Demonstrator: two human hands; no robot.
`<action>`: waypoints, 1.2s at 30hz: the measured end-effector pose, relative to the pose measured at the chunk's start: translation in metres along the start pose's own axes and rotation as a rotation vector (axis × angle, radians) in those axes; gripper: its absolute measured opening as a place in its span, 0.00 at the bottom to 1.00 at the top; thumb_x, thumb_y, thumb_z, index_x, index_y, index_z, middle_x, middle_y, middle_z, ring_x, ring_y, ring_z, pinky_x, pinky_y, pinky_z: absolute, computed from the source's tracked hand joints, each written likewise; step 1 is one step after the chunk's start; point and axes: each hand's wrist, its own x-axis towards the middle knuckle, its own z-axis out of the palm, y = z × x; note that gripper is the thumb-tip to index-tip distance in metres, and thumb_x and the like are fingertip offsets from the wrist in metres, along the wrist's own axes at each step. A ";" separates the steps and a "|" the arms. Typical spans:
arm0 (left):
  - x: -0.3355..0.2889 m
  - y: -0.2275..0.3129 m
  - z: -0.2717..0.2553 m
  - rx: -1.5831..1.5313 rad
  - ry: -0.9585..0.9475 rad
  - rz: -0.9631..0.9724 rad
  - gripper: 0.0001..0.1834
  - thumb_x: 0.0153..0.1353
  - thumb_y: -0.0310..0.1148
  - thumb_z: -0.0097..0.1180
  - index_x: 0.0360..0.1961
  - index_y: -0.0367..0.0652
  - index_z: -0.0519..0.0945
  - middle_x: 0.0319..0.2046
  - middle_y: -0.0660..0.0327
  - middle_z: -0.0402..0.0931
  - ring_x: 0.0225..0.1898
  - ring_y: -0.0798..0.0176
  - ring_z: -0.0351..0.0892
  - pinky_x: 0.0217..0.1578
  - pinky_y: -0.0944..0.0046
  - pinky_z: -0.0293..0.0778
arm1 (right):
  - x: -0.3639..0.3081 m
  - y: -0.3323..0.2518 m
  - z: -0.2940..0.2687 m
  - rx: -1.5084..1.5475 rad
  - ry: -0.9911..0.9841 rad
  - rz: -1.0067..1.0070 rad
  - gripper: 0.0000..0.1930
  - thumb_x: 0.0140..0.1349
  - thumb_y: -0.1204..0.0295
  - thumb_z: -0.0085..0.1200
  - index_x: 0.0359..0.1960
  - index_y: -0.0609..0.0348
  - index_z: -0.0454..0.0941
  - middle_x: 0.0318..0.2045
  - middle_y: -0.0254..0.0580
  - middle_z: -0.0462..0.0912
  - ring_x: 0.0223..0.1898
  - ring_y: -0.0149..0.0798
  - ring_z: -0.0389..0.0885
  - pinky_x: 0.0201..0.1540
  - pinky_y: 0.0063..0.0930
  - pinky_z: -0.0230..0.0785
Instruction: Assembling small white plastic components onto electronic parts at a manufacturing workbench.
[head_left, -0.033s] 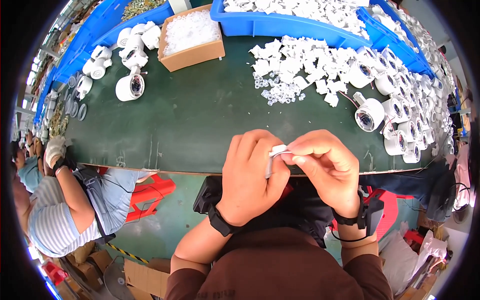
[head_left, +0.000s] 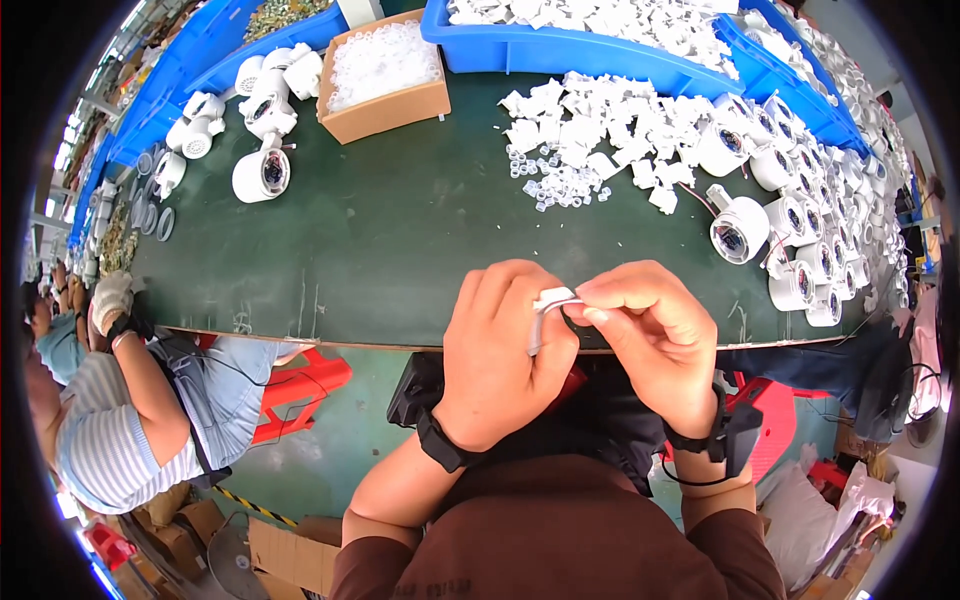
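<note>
Near the table's front edge, my left hand is closed around a small white plastic part, whose top pokes out between thumb and forefinger. From the right, my right hand pinches the thin end of this part between thumb and forefinger. Most of the part is hidden by my fingers, so its full shape does not show. Beyond my hands lie a heap of similar white plastic pieces and a small pile of clear plastic rings.
White camera housings crowd the right side; others stand at left. A cardboard box of clear parts and blue bins line the back. Grey rings lie far left. A person in a striped shirt sits at left.
The white plastic part has tilted slightly between my fingers, showing a little more of its top. My hands have barely moved.
</note>
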 end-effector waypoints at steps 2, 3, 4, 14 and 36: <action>-0.001 0.000 0.003 -0.120 0.091 -0.059 0.06 0.60 0.26 0.56 0.39 0.39 0.78 0.40 0.55 0.79 0.39 0.47 0.77 0.40 0.53 0.75 | -0.002 0.009 0.000 -0.111 0.010 -0.050 0.09 0.66 0.88 0.57 0.46 0.66 0.81 0.44 0.42 0.82 0.42 0.30 0.83 0.44 0.24 0.77; -0.001 0.001 0.003 -0.118 0.090 -0.059 0.06 0.60 0.26 0.56 0.39 0.39 0.78 0.40 0.55 0.79 0.39 0.47 0.77 0.40 0.53 0.75 | -0.003 0.012 0.001 -0.224 0.020 -0.100 0.09 0.66 0.87 0.58 0.46 0.67 0.82 0.43 0.41 0.82 0.42 0.30 0.83 0.44 0.24 0.77; -0.002 0.002 0.004 -0.132 0.088 -0.080 0.06 0.61 0.26 0.56 0.39 0.38 0.78 0.39 0.54 0.79 0.39 0.47 0.77 0.40 0.52 0.75 | -0.004 0.013 0.003 -0.222 0.020 -0.099 0.09 0.66 0.87 0.58 0.46 0.67 0.82 0.43 0.41 0.82 0.42 0.30 0.83 0.44 0.24 0.77; 0.004 0.006 0.004 -0.144 0.000 -0.011 0.06 0.66 0.24 0.50 0.41 0.34 0.77 0.39 0.49 0.78 0.41 0.46 0.78 0.44 0.53 0.74 | -0.006 0.006 0.002 -0.067 0.110 0.175 0.08 0.66 0.88 0.56 0.44 0.67 0.79 0.43 0.40 0.80 0.45 0.31 0.81 0.49 0.25 0.76; -0.001 -0.001 -0.007 -0.184 0.041 -0.082 0.07 0.70 0.28 0.51 0.41 0.35 0.78 0.41 0.50 0.79 0.41 0.51 0.79 0.45 0.58 0.74 | 0.037 0.009 -0.082 -1.021 0.109 -0.144 0.11 0.64 0.80 0.59 0.48 0.58 0.82 0.41 0.41 0.80 0.39 0.43 0.81 0.40 0.32 0.72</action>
